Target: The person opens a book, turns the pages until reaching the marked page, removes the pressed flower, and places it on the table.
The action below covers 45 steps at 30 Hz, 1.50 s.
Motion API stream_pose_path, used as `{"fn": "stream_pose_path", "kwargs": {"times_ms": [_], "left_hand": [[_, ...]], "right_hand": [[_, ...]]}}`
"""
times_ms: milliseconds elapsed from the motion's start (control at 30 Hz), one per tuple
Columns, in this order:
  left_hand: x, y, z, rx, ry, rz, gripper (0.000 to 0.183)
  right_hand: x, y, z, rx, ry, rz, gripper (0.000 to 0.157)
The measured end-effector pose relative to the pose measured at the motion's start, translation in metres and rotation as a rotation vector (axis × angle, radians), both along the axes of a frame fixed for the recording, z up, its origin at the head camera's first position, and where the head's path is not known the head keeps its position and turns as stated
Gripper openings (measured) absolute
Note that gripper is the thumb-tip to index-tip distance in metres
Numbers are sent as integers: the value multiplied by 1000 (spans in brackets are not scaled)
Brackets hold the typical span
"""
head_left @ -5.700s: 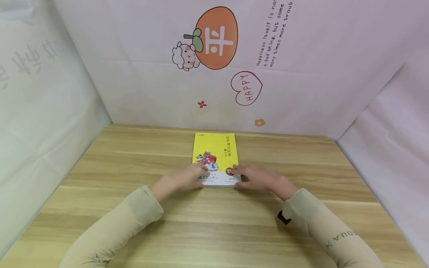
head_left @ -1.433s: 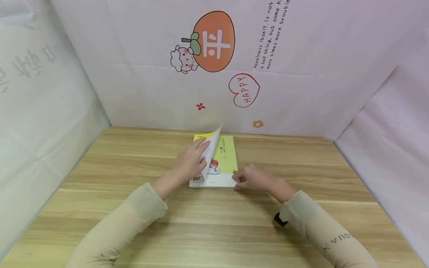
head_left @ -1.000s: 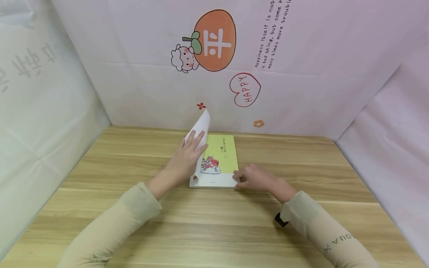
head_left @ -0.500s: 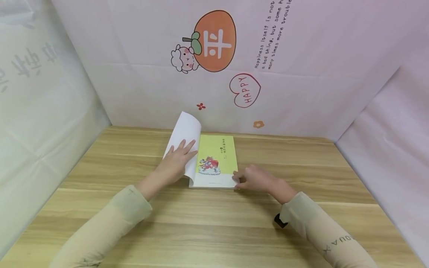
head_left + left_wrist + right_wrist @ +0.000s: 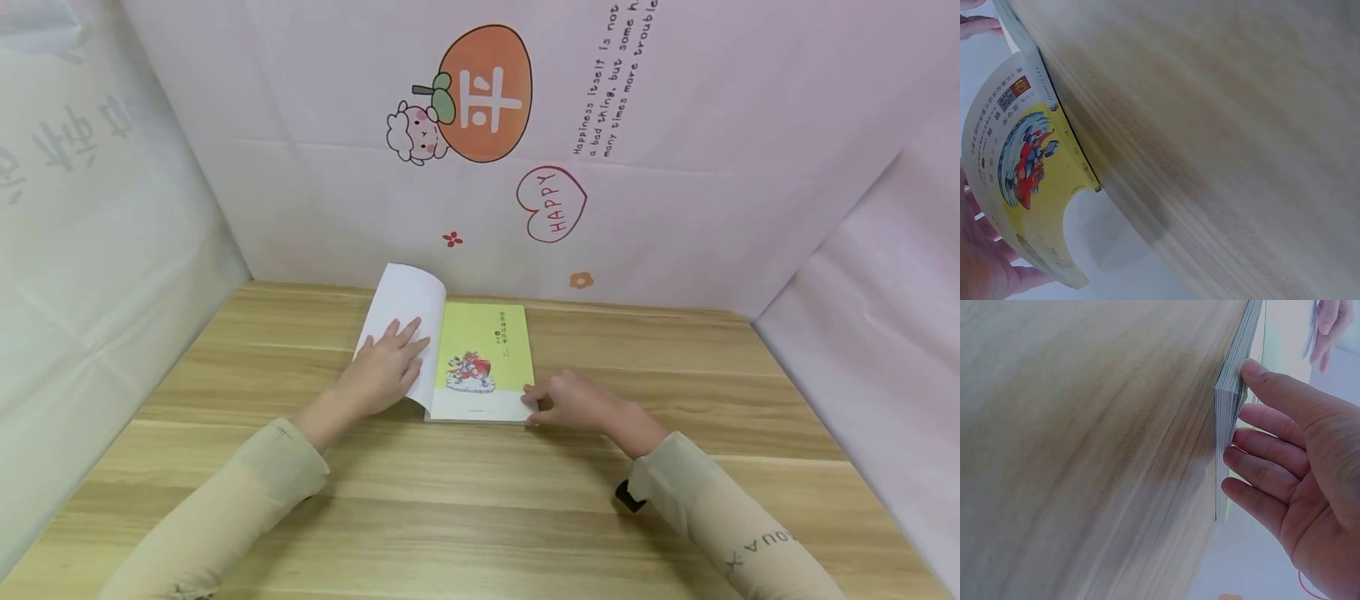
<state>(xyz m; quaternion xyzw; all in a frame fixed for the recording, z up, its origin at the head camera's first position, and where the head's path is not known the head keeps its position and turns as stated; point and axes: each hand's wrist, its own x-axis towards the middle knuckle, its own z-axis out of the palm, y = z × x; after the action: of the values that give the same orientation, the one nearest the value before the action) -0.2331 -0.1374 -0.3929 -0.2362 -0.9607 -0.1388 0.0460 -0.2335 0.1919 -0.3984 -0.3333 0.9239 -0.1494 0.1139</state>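
Note:
A paperback book lies on the table with its front cover lifted and curved over to the left. A pale yellow-green title page with a small cartoon figure faces up. My left hand presses the white inner side of the cover with spread, nearly straight fingers. Its printed yellow outer side shows in the left wrist view, the left fingers partly hidden behind it. At the near right corner, my right hand rests its thumb and relaxed fingertips against the book; the right wrist view shows them at the page edges.
The wood-grain table extends around the book. A white printed backdrop rises close behind it, with more white cloth along the left and right sides.
Before, the book lay closed with both hands beside it. Since then, my left hand has swung the front cover up and to the left, uncovering the title page. My right hand has stayed near the corner.

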Motion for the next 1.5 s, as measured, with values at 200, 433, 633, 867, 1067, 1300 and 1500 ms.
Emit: {"fn": "stream_pose_path", "kwargs": {"times_ms": [200, 433, 633, 867, 1067, 1300, 1500], "left_hand": [[1, 0, -4, -68, -79, 13, 58], [0, -3, -5, -63, -124, 11, 61], [-3, -7, -5, -42, -169, -10, 61], [-5, -16, -9, 4, -239, -22, 62], [-5, -20, -12, 14, -288, -16, 63], [-7, -24, -15, 22, -307, -15, 63], [-8, -25, -17, 18, -297, -29, 63]], "right_hand": [[0, 0, -2, 0, 2, 7, 42], [-2, 1, -2, -12, -6, 16, 43], [-4, 5, 1, -11, -25, 27, 42], [-6, 6, 4, 10, -51, 35, 42], [-5, 5, 7, 19, -70, 45, 41], [-7, 5, 8, 25, -74, 64, 38], [-8, 5, 9, 36, -68, 74, 35]]}}
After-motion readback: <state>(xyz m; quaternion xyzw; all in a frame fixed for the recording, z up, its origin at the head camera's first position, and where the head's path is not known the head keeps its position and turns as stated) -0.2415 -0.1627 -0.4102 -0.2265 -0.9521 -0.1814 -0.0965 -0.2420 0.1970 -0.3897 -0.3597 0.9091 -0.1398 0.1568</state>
